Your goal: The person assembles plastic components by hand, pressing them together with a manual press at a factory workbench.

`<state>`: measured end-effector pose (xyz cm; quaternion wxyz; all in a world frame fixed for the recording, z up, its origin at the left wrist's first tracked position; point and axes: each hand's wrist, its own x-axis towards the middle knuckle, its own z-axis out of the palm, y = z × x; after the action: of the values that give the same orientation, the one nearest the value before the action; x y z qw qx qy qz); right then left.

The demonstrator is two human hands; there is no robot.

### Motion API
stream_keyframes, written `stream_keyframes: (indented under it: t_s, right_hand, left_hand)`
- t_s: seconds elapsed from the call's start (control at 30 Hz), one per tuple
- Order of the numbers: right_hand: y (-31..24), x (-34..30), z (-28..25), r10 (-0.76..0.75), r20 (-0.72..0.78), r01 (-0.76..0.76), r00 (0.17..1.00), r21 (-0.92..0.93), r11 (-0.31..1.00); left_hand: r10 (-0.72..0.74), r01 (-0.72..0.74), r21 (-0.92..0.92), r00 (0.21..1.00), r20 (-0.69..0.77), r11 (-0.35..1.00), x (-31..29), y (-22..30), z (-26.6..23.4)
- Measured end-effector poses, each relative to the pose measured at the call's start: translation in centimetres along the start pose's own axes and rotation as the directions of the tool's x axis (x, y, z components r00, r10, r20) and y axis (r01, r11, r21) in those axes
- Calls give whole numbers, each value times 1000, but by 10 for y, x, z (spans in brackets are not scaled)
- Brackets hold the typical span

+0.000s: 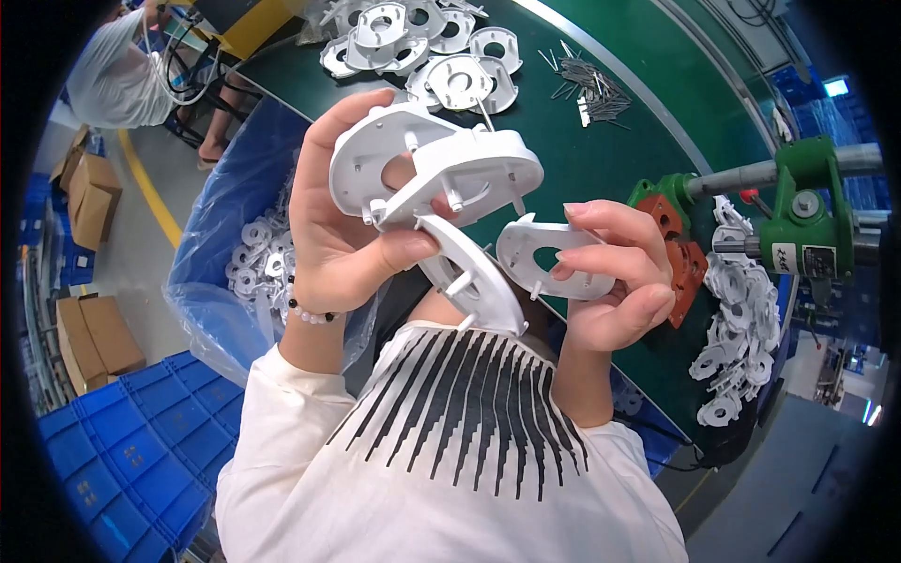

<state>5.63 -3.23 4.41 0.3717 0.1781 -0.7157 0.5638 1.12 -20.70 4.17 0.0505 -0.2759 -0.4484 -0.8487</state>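
Several white plastic covers [361, 164], oval with a round hole and small pegs, are fanned out in my left hand [324, 235]. Its thumb presses across their lower side while the fingers go round behind. One of these covers [474, 281] tilts down toward my chest. To the right, my right hand [624, 281] grips another white plastic cover [526, 249] by its right end, with some fingers bent over it and one fingertip showing at its hole. This cover is just apart from the ones in my left hand.
On the green tabletop [549, 141] lie a pile of white covers [385, 38] and thin dark pins [601, 89]. A green press [798, 206] with an orange-red fixture [685, 272] stands right, beside more white parts [741, 328]. A lined blue bin [211, 216] is left; a person [117, 75] sits beyond.
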Motion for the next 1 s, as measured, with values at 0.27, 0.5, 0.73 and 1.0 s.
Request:
stream_keyframes:
  t_s: [0.27, 0.5, 0.73, 1.0]
  right_hand:
    - [3, 8, 4, -76, 84, 84, 994, -93, 992]
    - [-14, 0, -5, 316, 63, -315, 946, -26, 949]
    - [-21, -11, -26, 516, -24, -478, 856, 343, 809]
    - [-24, -10, -30, 478, 2, -445, 878, 369, 816]
  left_hand:
    - [27, 23, 317, 988, -152, 948, 4, -1, 22]
    - [-235, 234, -31, 971, -38, 972, 9, -6, 32]
    - [-254, 254, -44, 967, 2, 966, 4, 4, 28]
    - [-223, 222, -66, 975, 3, 973, 5, 9, 31]
